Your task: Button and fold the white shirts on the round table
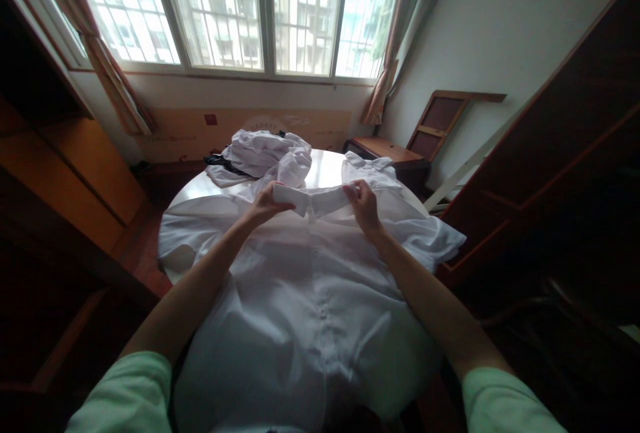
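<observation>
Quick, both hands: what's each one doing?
Left hand: closed, pinching the shirt collar.
Right hand: closed, pinching the same collar's other end.

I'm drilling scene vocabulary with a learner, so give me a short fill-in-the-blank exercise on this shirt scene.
1. Both hands grip the shirt's ____.
2. The white shirt lies spread on a round ____.
3. The heap of white clothes lies beyond the left hand and right hand, toward the ____.

Missing words: collar; table; window
</observation>
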`<state>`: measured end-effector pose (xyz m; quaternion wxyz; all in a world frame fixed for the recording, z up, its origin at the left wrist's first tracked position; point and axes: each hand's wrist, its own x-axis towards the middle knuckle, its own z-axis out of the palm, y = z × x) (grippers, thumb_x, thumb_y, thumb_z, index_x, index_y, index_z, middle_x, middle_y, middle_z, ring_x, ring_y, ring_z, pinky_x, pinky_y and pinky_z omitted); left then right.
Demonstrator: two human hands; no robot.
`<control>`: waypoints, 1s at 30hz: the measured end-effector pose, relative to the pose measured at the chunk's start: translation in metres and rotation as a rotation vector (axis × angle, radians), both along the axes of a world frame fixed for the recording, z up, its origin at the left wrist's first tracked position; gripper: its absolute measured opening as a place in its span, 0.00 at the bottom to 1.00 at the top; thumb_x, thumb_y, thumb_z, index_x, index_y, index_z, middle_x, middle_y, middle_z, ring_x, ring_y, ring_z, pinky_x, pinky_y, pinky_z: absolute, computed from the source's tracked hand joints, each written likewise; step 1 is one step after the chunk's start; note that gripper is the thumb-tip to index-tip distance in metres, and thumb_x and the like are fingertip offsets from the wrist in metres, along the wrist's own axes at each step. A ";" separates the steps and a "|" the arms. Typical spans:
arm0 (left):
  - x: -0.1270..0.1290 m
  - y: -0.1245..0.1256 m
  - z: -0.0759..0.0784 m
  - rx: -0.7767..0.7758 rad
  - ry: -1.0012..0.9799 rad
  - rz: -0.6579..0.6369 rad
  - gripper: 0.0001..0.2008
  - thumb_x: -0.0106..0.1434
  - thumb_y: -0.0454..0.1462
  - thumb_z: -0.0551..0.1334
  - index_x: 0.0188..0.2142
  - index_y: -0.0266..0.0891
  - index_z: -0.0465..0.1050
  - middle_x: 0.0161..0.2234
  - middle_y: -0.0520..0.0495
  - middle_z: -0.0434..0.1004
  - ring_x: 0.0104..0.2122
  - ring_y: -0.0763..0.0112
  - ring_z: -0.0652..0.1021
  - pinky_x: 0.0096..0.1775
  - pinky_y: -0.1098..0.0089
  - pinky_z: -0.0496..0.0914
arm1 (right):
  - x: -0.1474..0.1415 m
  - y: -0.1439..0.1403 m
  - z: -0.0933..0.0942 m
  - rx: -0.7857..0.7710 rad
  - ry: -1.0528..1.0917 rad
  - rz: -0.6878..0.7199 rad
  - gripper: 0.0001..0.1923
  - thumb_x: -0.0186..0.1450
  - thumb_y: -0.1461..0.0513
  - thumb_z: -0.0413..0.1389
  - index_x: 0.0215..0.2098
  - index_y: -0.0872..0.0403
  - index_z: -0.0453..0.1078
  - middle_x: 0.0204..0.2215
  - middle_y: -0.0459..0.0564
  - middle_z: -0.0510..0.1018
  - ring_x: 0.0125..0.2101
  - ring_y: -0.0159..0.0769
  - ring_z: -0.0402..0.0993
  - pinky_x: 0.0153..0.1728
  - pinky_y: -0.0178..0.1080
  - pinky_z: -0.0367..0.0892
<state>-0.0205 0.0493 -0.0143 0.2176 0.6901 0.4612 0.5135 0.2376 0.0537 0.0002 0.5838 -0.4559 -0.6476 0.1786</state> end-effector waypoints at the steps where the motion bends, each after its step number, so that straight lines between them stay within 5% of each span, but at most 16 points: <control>1: 0.000 0.000 0.000 -0.017 -0.008 -0.033 0.22 0.39 0.43 0.71 0.33 0.37 0.69 0.25 0.53 0.72 0.24 0.72 0.72 0.24 0.73 0.66 | 0.000 0.000 0.000 -0.017 0.013 0.033 0.24 0.52 0.42 0.55 0.29 0.53 0.62 0.16 0.38 0.62 0.18 0.28 0.56 0.19 0.32 0.53; 5: 0.000 -0.003 0.004 -0.045 -0.014 -0.111 0.14 0.45 0.44 0.69 0.27 0.36 0.72 0.23 0.51 0.75 0.25 0.71 0.74 0.26 0.72 0.68 | 0.003 0.003 0.000 -0.069 -0.027 0.166 0.27 0.44 0.44 0.62 0.31 0.54 0.65 0.19 0.41 0.69 0.21 0.30 0.63 0.22 0.33 0.59; 9: 0.001 -0.005 0.006 -0.011 0.006 -0.087 0.13 0.47 0.44 0.67 0.27 0.36 0.74 0.24 0.49 0.76 0.26 0.70 0.74 0.27 0.72 0.68 | 0.004 0.005 -0.001 -0.062 -0.163 0.109 0.22 0.44 0.46 0.62 0.23 0.54 0.66 0.18 0.42 0.68 0.21 0.30 0.61 0.23 0.34 0.58; 17: -0.004 -0.004 0.001 0.159 0.398 0.157 0.07 0.50 0.40 0.66 0.25 0.38 0.72 0.26 0.49 0.74 0.26 0.70 0.72 0.28 0.72 0.63 | 0.005 0.003 0.001 0.031 -0.273 -0.041 0.12 0.52 0.55 0.58 0.20 0.54 0.64 0.17 0.42 0.65 0.21 0.30 0.58 0.25 0.34 0.55; 23: -0.008 -0.006 0.007 0.168 0.418 0.330 0.17 0.56 0.46 0.61 0.19 0.38 0.64 0.19 0.50 0.66 0.23 0.71 0.67 0.27 0.72 0.57 | 0.009 0.008 0.002 0.015 -0.297 -0.133 0.10 0.52 0.56 0.59 0.22 0.55 0.68 0.21 0.47 0.72 0.25 0.34 0.65 0.28 0.35 0.58; 26: -0.009 -0.008 0.010 0.161 0.383 0.293 0.17 0.55 0.46 0.62 0.17 0.38 0.62 0.17 0.54 0.62 0.21 0.74 0.64 0.25 0.73 0.55 | 0.014 0.012 -0.002 -0.122 -0.316 -0.100 0.12 0.50 0.55 0.62 0.24 0.55 0.71 0.22 0.48 0.75 0.24 0.35 0.68 0.27 0.35 0.58; 30: -0.017 -0.009 0.014 0.137 0.363 0.084 0.17 0.54 0.47 0.61 0.18 0.38 0.64 0.17 0.56 0.60 0.20 0.77 0.62 0.24 0.75 0.56 | 0.020 0.017 -0.008 -0.245 -0.383 -0.097 0.07 0.49 0.59 0.63 0.24 0.54 0.73 0.22 0.47 0.77 0.24 0.37 0.71 0.26 0.35 0.57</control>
